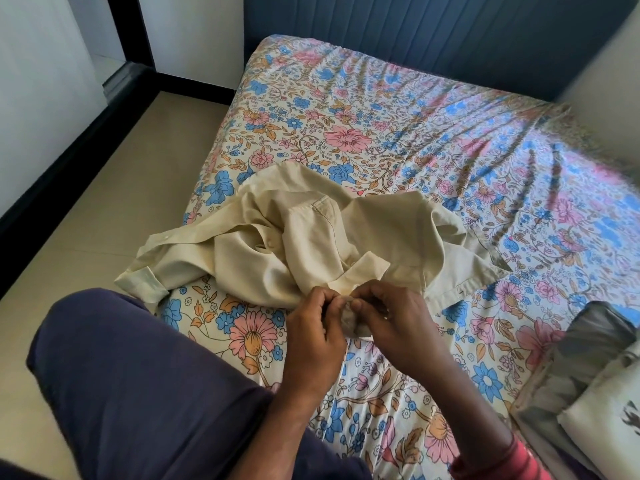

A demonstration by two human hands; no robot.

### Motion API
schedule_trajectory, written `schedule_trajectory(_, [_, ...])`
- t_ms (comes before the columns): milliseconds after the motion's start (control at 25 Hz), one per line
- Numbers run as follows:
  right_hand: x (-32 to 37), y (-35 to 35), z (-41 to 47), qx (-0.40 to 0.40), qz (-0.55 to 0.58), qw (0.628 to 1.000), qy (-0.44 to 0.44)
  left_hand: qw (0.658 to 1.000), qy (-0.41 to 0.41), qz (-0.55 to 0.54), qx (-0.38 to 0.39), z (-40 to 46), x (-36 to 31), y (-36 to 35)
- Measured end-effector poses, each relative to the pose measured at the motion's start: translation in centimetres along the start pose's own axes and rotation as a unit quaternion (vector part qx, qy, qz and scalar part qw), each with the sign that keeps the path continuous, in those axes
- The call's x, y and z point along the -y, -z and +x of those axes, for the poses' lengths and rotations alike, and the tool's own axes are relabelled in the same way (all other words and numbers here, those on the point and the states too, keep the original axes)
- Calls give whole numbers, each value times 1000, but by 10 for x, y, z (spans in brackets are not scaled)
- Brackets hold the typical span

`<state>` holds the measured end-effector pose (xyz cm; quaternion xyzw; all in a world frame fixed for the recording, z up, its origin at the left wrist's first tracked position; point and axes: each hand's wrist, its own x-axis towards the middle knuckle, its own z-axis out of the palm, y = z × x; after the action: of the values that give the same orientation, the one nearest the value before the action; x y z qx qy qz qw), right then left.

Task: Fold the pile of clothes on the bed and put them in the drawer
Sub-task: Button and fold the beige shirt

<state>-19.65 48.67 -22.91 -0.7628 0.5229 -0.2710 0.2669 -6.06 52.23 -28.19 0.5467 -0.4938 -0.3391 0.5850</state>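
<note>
A crumpled beige button shirt [298, 233] lies on the floral bedsheet [381, 116], one cuffed sleeve stretched toward the bed's left edge. My left hand [317, 323] and my right hand [394, 317] meet at the shirt's near edge. Both pinch a small bunched part of its fabric between fingers and thumbs. What exactly sits between the fingertips is hidden by the fingers. No drawer is in view.
Folded grey and white clothes [581, 375] are stacked at the bed's right side. My knee in dark trousers [138, 382] rests at the bed's near left corner. Tiled floor [114, 188] runs along the left; a dark padded headboard [433, 32] backs the bed.
</note>
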Motion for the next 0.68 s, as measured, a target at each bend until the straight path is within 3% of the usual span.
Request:
schedule_trajectory(120, [-1, -12, -2, -7, -6, 1000, -13, 998, 54, -36, -7, 3, -2, -1])
schedule_trajectory(200, [-5, -13, -3, 24, 100, 993, -61, 987, 120, -110, 10, 5, -5, 2])
schedule_trajectory(320, [-10, -5, -2, 66, 272, 953, -116, 965, 185, -185, 27, 8, -6, 4])
schedule_trajectory(600, [-10, -3, 3, -41, 256, 958, -124, 956, 197, -210, 56, 6, -1, 4])
schedule_trajectory(680, [-14, -1, 2, -36, 271, 954, -125, 952, 190, -233, 58, 6, -6, 4])
